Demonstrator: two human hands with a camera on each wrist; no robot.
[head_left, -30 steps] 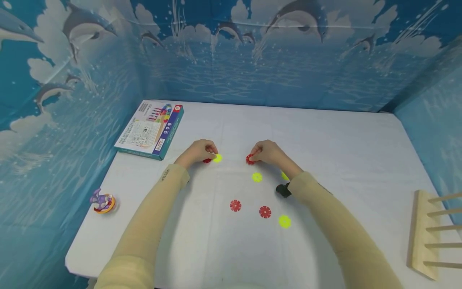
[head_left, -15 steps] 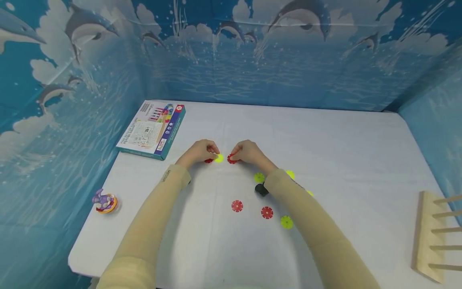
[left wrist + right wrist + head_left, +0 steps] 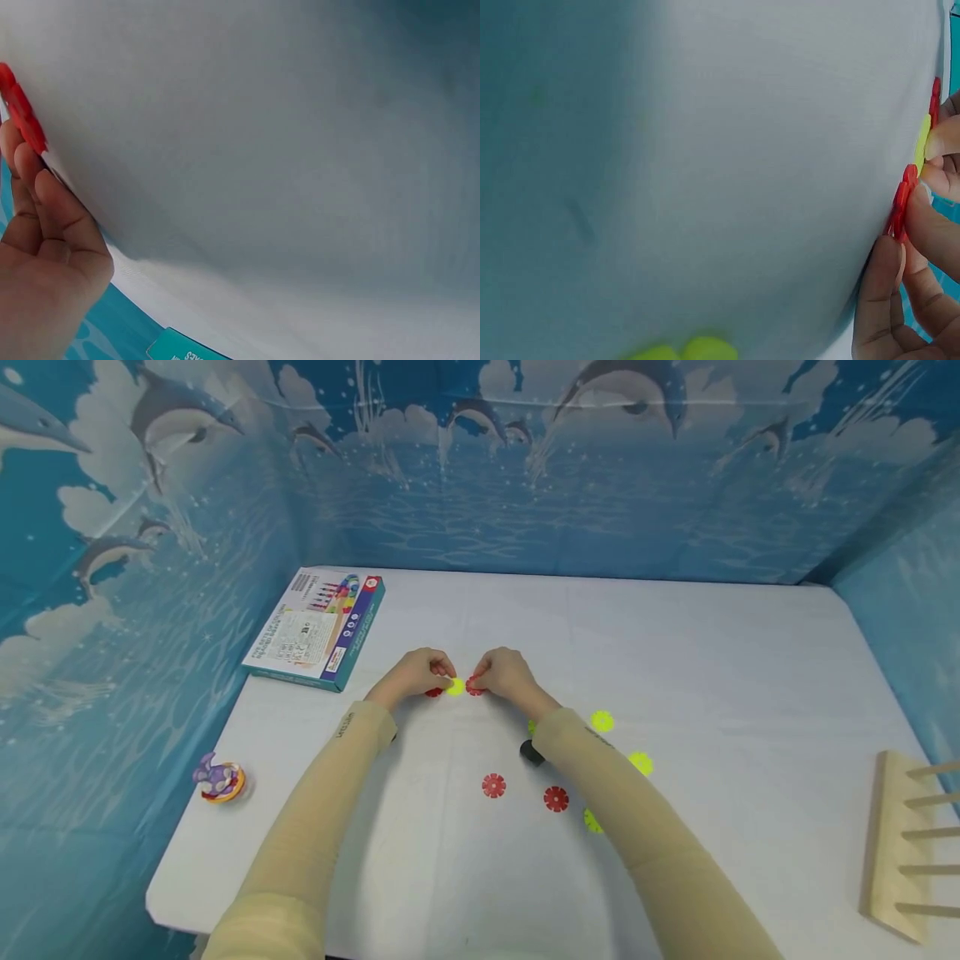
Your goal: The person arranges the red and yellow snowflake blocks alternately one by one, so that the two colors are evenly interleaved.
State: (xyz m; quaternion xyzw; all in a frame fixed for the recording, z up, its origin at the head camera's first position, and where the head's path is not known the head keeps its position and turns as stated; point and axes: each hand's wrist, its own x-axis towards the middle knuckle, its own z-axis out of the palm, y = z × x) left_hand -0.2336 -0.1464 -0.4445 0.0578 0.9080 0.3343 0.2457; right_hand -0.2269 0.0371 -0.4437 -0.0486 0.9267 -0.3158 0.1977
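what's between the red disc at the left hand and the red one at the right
A yellow disc, visible in both the head and right wrist views.

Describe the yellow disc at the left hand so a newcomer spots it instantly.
On the white table, find the box at back left. To its right, the left hand holds the yellow disc. Unlike the other yellow discs, it sits between two red ones.

your left arm [image 3: 307,818] and right arm [image 3: 645,818] reach forward, angling inward. your left hand [image 3: 416,677] and right hand [image 3: 508,677] sit near each other, slightly apart, both in a thumb-and-finger pinch, the 2 sets of fingertips turned inward.
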